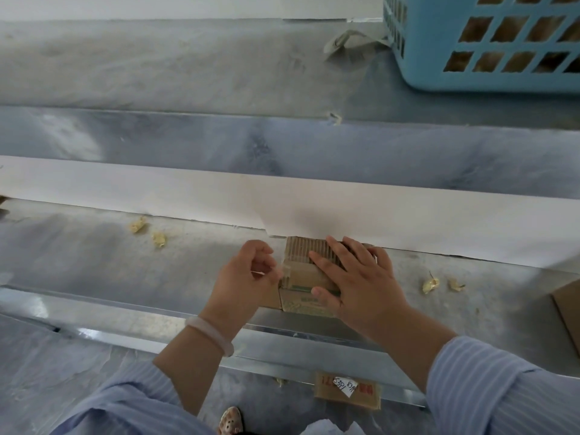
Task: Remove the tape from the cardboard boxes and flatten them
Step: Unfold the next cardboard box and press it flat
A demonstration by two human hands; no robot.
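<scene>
A small brown cardboard box [301, 277] sits on the grey stone step in front of me, its corrugated top face showing at the back. My right hand [354, 277] lies flat on top of the box with fingers spread, pressing it down. At the box's left edge, my left hand [248, 277] pinches a strip of clear tape [284, 273] between thumb and fingers. Part of the box is hidden under my right hand.
Crumpled tape balls lie on the step at left [138, 226], [159, 239] and right [430, 284]. A blue plastic basket [483, 42] holding cardboard stands on the upper step at the back right. Another cardboard piece [569, 312] shows at the right edge, and a labelled one [346, 390] lies below.
</scene>
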